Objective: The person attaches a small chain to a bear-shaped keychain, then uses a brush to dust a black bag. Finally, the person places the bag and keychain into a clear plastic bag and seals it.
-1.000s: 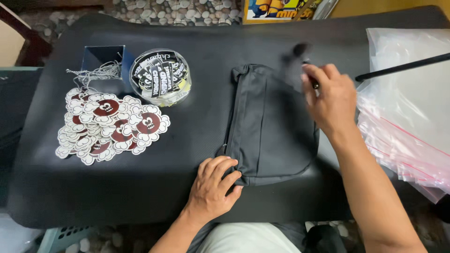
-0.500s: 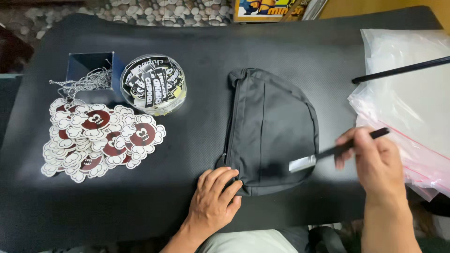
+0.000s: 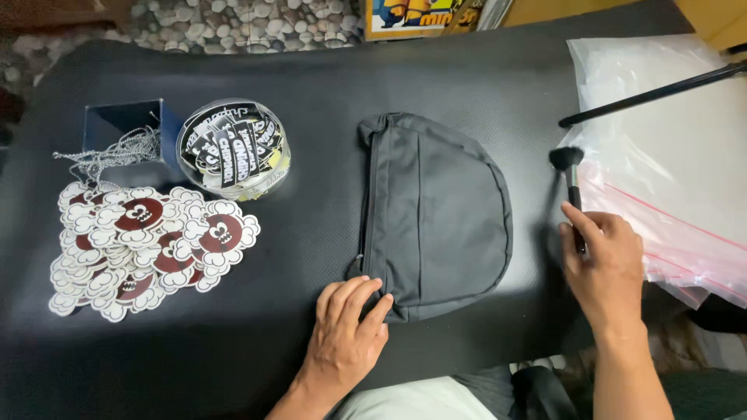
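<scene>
Head view: left hand (image 3: 348, 334) flat on pouch (image 3: 436, 214)

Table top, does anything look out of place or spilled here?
Mostly tidy. The one loose bit: thin ball chains spill out of the small blue box onto the black mat and the pile of flower-shaped tags. The dark pouch lies flat and looks undamaged.

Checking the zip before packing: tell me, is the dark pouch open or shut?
Looks shut: the pouch lies flat, its zip line closed, nothing showing inside.
</scene>
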